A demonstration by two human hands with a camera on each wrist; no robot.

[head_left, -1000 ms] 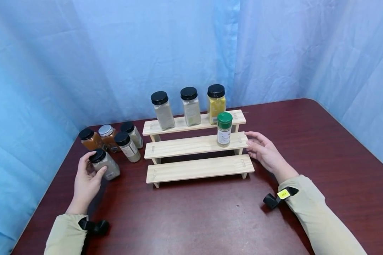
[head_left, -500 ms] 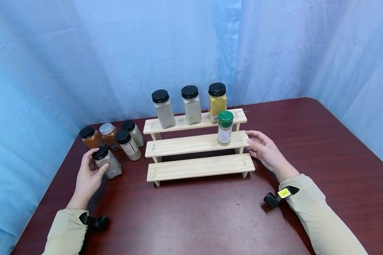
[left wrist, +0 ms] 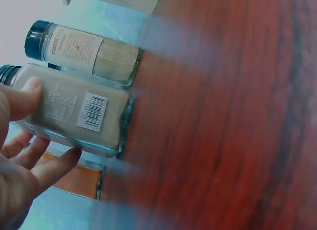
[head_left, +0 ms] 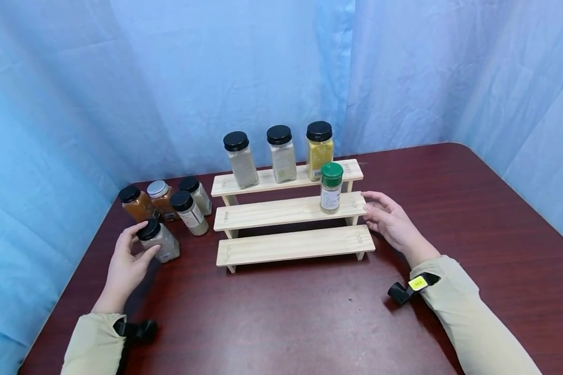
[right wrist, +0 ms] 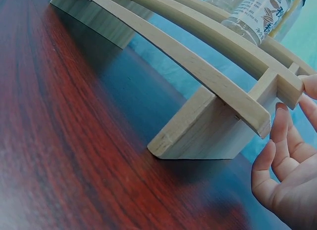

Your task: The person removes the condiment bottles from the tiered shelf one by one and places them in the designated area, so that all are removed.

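My left hand (head_left: 126, 265) grips a square glass spice jar (head_left: 166, 247) with a black lid and greyish powder, thumb on one side and fingers on the other. The jar leans; whether its base touches the table cannot be told. A barcode label shows on this jar (left wrist: 74, 109) in the left wrist view. At the right end of a three-step wooden spice rack (head_left: 295, 246), my right hand (head_left: 394, 226) holds the middle shelf's end between thumb and fingers. On that shelf stands a green-capped spice bottle (head_left: 330, 190). Fingers (right wrist: 280, 126) also curl below the shelf end in the right wrist view.
Three black-lidded jars, including a yellow one (head_left: 320, 153), stand on the top shelf. Beyond the left hand is a group of jars: a silver-lidded jar (head_left: 163, 203), an orange jar (head_left: 141, 205), a labelled bottle (head_left: 192, 216) and another black-lidded jar (head_left: 199, 195). Blue curtains (head_left: 216, 78) surround the table.
The left hand and its jar have shifted only slightly, the lid dipping a little since half a second ago. The right hand stays at the rack's end. The head view has moved slightly.
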